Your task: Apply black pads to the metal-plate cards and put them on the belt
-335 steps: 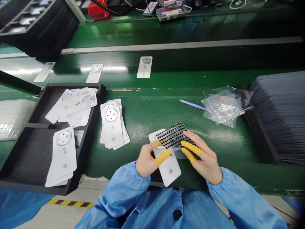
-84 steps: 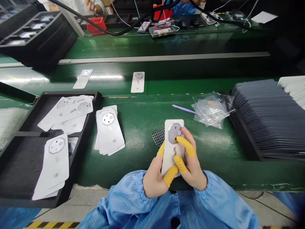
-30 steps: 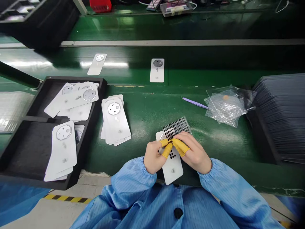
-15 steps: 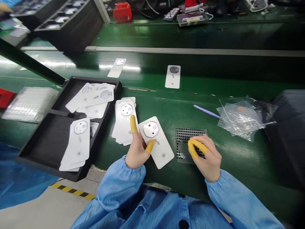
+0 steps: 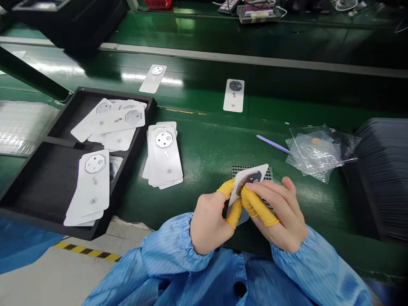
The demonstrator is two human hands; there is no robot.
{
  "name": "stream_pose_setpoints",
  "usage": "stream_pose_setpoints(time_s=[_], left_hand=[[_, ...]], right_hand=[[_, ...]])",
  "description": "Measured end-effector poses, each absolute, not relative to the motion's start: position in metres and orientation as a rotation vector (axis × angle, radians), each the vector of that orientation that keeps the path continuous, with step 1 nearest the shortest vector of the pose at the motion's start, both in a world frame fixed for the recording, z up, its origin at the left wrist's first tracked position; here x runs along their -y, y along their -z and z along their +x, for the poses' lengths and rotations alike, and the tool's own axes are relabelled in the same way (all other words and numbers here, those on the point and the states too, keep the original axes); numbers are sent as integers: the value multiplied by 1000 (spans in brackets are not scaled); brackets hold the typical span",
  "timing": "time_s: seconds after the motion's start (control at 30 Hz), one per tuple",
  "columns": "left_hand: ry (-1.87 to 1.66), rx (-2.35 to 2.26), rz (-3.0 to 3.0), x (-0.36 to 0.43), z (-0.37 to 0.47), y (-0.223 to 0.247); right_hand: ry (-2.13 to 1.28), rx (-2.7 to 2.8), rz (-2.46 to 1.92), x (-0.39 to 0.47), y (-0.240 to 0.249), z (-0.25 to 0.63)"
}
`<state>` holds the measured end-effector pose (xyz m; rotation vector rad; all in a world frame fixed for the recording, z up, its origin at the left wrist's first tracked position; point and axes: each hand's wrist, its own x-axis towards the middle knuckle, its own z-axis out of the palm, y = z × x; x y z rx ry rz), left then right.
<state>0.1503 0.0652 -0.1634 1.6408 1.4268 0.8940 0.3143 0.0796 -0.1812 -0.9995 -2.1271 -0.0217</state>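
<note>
A white panel (image 5: 234,196) with a round camera plate is tilted up off the bench, pinched between the yellow-covered thumb and finger of my left hand (image 5: 213,219). My right hand (image 5: 279,212) is closed, its yellow-covered fingertips pressed at the panel's camera plate; anything between them is hidden. Beneath both lies a clear sheet with rows of black dots (image 5: 237,168), partly covered by the panel and my right hand. Left of my hands, several white panels (image 5: 167,157) lie in an overlapping stack.
A black tray (image 5: 41,170) at the left holds more panels. Two single panels (image 5: 153,79) (image 5: 234,95) lie further back. Purple tweezers (image 5: 273,144) and crumpled clear bags (image 5: 318,153) are at the right, beside stacked dark trays (image 5: 379,178).
My left hand has lifted the panel off the bench and brought it right, over the dotted sheet. My right hand has moved from the sheet to the panel's camera plate. The view has shifted slightly.
</note>
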Motion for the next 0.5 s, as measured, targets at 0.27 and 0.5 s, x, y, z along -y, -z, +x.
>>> stream_pose_setpoints(time_s=[0.27,0.5], left_hand=[[-962,-1511,1805,-64,151,172],[-973,-1511,1829,-64,152,174]], right_hand=[[117,2435,-1026,-77,168,313],[148,2560,-1117,-67,171,312]])
